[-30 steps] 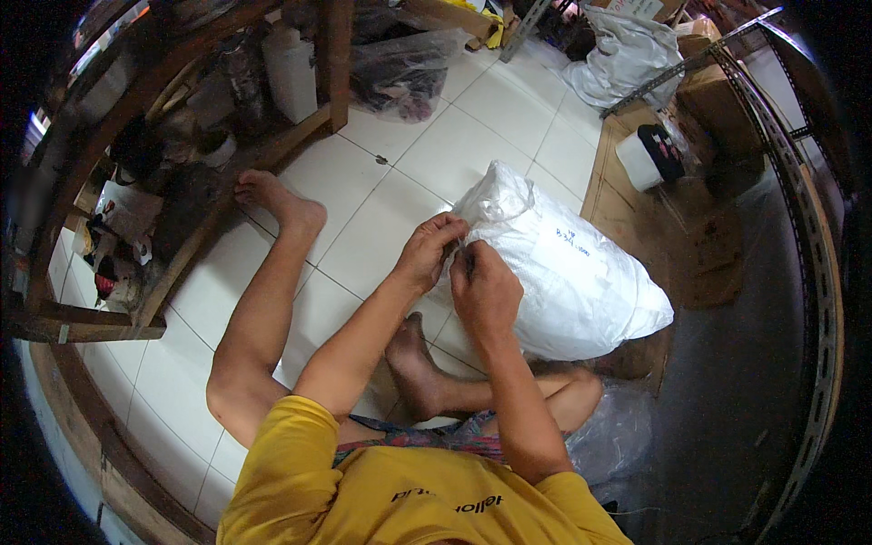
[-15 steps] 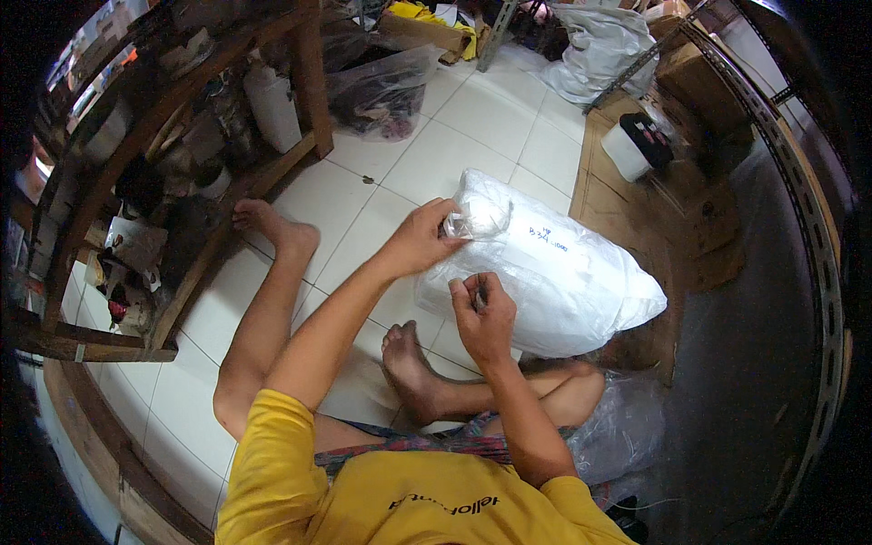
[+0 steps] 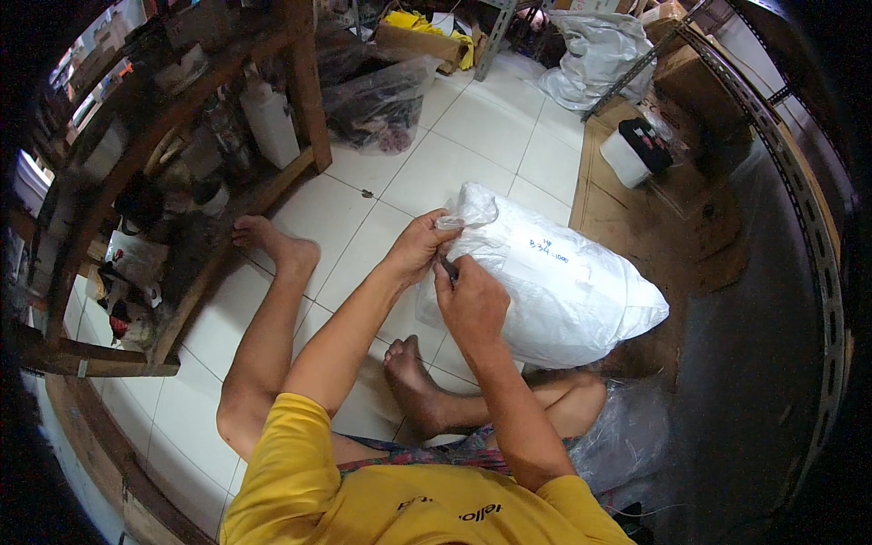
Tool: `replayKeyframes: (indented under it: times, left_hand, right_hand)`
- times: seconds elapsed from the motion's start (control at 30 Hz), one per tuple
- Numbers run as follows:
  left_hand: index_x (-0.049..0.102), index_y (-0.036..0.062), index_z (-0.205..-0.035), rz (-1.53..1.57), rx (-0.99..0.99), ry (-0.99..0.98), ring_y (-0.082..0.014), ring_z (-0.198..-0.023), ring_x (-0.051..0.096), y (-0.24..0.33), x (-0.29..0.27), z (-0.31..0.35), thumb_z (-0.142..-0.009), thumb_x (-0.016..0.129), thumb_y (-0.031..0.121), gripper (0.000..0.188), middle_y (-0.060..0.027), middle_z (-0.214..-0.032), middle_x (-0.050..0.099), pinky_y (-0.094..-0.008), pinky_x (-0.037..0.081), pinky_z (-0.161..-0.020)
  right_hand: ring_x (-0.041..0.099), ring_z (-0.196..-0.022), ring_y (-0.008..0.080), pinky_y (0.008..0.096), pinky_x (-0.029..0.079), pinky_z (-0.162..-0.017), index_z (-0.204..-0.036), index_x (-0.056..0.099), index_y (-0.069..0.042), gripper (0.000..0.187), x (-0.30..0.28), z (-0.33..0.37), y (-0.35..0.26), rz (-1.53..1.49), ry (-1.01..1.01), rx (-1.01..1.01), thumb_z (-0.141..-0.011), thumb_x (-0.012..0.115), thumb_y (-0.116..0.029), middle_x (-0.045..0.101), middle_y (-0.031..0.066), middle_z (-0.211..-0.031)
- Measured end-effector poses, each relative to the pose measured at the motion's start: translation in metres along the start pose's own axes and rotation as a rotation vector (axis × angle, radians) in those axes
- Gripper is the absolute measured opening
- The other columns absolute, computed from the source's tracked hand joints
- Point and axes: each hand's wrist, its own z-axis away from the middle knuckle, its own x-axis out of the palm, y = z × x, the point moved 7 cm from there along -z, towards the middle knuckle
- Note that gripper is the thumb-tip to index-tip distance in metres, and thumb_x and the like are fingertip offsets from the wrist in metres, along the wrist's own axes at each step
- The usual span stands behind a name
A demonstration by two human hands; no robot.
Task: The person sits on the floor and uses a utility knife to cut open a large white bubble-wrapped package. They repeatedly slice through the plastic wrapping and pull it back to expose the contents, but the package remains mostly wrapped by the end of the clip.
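A large white plastic sack (image 3: 554,291), stuffed full, lies on the tiled floor in front of me. Its bunched neck (image 3: 472,213) points away from me at the upper left. My left hand (image 3: 420,245) grips the sack just below that neck. My right hand (image 3: 470,298) is closed against the sack right beside the left, pinching something small and dark between the fingers; what it is I cannot tell. I sit on the floor with one leg stretched out to the left and the other folded under the sack.
A wooden shelf frame (image 3: 300,91) packed with bottles and clutter stands at the left. A clear bag of dark items (image 3: 377,104) lies beyond it. A metal rack (image 3: 772,154) with boxes and a white container (image 3: 627,154) rises at the right. Crumpled clear plastic (image 3: 627,436) lies by my knee.
My left hand slid down from the sack's neck toward me, and my right hand rose to meet it. The two hands now touch on the sack.
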Motion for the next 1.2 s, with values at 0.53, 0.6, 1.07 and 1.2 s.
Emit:
replayKeyframes:
  times: [0.53, 0.6, 1.07, 1.2]
  left_hand:
    - [0.066, 0.0085, -0.096, 0.197, 0.284, 0.373, -0.0096, -0.082, 0.061, -0.004, 0.014, 0.037, -0.096, 0.068, 0.011, 0.004, 0.0014, -0.090, 0.067, -0.0244, 0.050, -0.076]
    - [0.067, 0.0089, -0.097, -0.016, 0.265, 0.355, -0.0089, -0.078, 0.058, 0.002, 0.018, 0.042, -0.096, 0.069, 0.013, 0.005, 0.0038, -0.088, 0.065, -0.0234, 0.047, -0.075]
    - [0.051, 0.0001, -0.134, -1.653, 0.598, -0.203, -0.0340, -0.110, 0.060, 0.077, 0.126, 0.068, -0.078, 0.075, 0.011, 0.062, -0.0198, -0.128, 0.059, -0.0414, 0.051, -0.094]
    - [0.057, 0.0035, -0.126, -1.994, 0.541, -0.340, -0.0378, -0.105, 0.061, 0.061, 0.138, 0.036, -0.072, 0.077, 0.010, 0.058, -0.0173, -0.116, 0.061, -0.0461, 0.053, -0.086]
  right_hand:
    - [0.061, -0.068, 0.0398, 0.0468, 0.047, -0.063, -0.080, 0.056, -0.003, 0.019, -0.003, 0.018, -0.002, -0.066, -0.137, -0.103, -0.083, 0.072, -0.014, 0.062, 0.0188, -0.074]
    - [0.058, -0.065, 0.0347, 0.0425, 0.048, -0.064, -0.083, 0.056, -0.003, 0.019, -0.003, 0.025, 0.006, -0.194, -0.184, -0.072, -0.086, 0.071, -0.014, 0.060, 0.0162, -0.074]
    - [0.051, -0.068, 0.0103, 0.0263, 0.044, -0.055, -0.117, 0.051, -0.006, 0.028, -0.104, 0.030, 0.107, -1.082, -0.139, 0.519, -0.095, 0.066, -0.014, 0.051, 0.0032, -0.099]
    - [0.051, -0.063, 0.0115, 0.0272, 0.044, -0.052, -0.124, 0.044, -0.005, 0.039, -0.096, 0.027, 0.113, -1.111, -0.149, 0.515, -0.095, 0.068, -0.016, 0.051, 0.0049, -0.095]
